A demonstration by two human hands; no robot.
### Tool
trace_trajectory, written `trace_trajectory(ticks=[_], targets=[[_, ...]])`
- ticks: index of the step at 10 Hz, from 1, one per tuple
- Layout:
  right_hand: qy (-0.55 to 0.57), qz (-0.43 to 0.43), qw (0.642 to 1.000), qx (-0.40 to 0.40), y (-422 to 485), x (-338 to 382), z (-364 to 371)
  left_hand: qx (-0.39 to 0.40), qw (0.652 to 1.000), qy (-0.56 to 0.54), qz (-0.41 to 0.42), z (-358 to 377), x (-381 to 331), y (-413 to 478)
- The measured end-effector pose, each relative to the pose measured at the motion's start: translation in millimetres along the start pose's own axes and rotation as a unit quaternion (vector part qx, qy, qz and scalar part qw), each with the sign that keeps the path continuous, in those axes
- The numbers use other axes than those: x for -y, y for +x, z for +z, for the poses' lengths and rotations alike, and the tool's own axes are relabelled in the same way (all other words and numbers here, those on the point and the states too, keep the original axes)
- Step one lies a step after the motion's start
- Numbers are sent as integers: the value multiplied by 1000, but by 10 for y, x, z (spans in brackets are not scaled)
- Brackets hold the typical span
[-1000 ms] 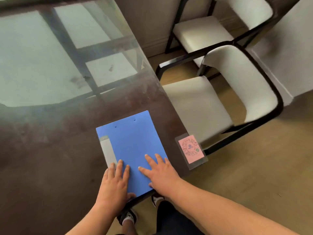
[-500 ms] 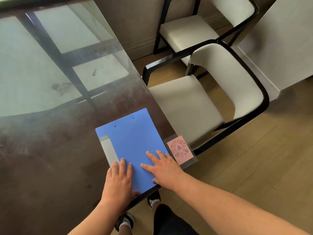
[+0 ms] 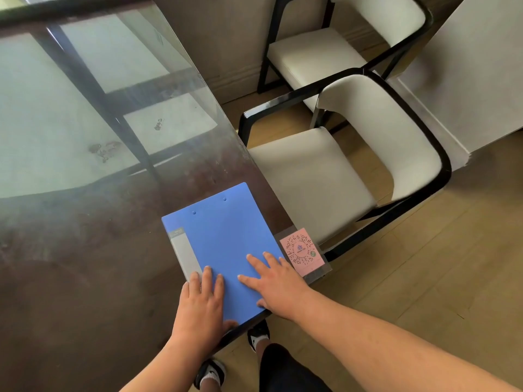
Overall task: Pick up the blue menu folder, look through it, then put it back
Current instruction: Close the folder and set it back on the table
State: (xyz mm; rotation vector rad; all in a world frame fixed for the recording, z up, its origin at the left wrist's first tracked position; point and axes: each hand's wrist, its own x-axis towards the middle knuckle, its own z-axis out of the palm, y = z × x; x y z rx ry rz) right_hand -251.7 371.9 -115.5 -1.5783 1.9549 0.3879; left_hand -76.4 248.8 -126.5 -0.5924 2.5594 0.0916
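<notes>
The blue menu folder (image 3: 226,239) lies closed and flat at the near right corner of the dark glass-topped table (image 3: 85,250), with a grey spine label on its left side. My left hand (image 3: 202,304) rests on the folder's near left corner, fingers flat on top and the thumb at the near edge. My right hand (image 3: 276,284) lies palm down with spread fingers on the folder's near right part. Neither hand has lifted it.
A pink QR-code card (image 3: 303,251) in a clear sleeve sits at the table's corner just right of the folder. A white-cushioned black-framed chair (image 3: 319,182) stands close to the table's right edge, a second chair (image 3: 317,58) behind it. My feet show below the table edge.
The view has shifted a little, so the folder and card sit slightly differently in frame. Both hands stay pressed flat on the closed folder.
</notes>
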Motion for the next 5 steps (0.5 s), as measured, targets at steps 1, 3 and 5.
trace_trajectory(ticks=[1, 3, 5], targets=[[3, -4, 1000, -5, -9, 0, -20, -8, 1000, -22, 2, -112, 39, -27], [48, 15, 994, -96, 155, 201, -551, -111, 990, -81, -40, -596, 465, -73], [45, -8, 954, -298, 598, 631, -2420, -312, 929, -103, -170, -1884, 1604, -111]])
